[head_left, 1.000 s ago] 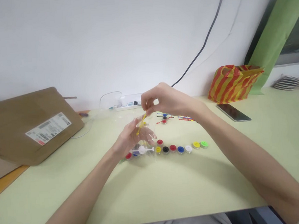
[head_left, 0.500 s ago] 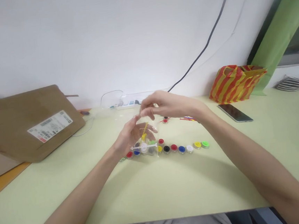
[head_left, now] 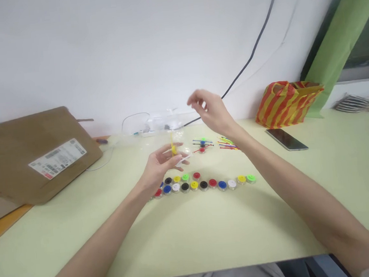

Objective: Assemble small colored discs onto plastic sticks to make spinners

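My left hand [head_left: 160, 161] holds a clear plastic bag [head_left: 180, 135] above the table, its fingers wrapped round the lower part. Inside or against the bag are a yellow piece [head_left: 174, 149] and a white stick-like piece [head_left: 183, 159]. My right hand [head_left: 210, 109] is raised to the right of the bag, apart from it, with its fingers curled together; what they hold, if anything, is too small to tell. Below the hands, small round pieces in red, blue, white, black, yellow and green [head_left: 212, 182] lie in rows.
Thin coloured sticks [head_left: 226, 143] and a small stack of round pieces [head_left: 202, 144] lie behind the rows. A cardboard package [head_left: 44, 155] is at left. At right are a phone [head_left: 287, 139] and a striped bag [head_left: 288, 103]. A power strip [head_left: 157, 128] sits by the wall.
My right hand has moved up and right, away from my left hand. The bag, with the yellow and white pieces, has risen a little. More of the sticks and round pieces now shows.
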Available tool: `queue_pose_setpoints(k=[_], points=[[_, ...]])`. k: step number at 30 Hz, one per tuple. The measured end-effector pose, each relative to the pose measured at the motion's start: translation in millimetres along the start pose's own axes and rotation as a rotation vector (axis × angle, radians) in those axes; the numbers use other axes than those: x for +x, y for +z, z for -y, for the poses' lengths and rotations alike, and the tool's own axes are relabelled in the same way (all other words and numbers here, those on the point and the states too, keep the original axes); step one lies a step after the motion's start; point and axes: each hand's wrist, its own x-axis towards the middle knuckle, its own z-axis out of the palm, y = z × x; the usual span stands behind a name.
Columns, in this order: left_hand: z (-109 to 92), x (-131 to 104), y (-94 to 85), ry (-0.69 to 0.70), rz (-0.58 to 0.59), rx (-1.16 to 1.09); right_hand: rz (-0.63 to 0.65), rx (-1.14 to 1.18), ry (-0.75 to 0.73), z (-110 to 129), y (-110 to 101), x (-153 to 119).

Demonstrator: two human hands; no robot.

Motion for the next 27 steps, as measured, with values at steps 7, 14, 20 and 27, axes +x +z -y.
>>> queue_pose_setpoints(k=[7,14,20,27], points=[[1.3,3.4,-1.5,-0.030,-0.097,-0.151,0.845,-0.305,0.182,-62.9,27.7,-26.2],[1.0,1.2,1.9,-0.058,-0.128,-0.169,0.968,-0.426,0.250,-59.2,47.0,-35.3],[0.3,1.3,0.8,-0.055,-0.116,-0.135,0.709,-0.262,0.224,-46.1,10.6,-21.4],[1.0,-0.3,0.8,-0.063,-0.105,-0.060,0.069,-0.173,0.004,-21.1,-33.0,0.2]])
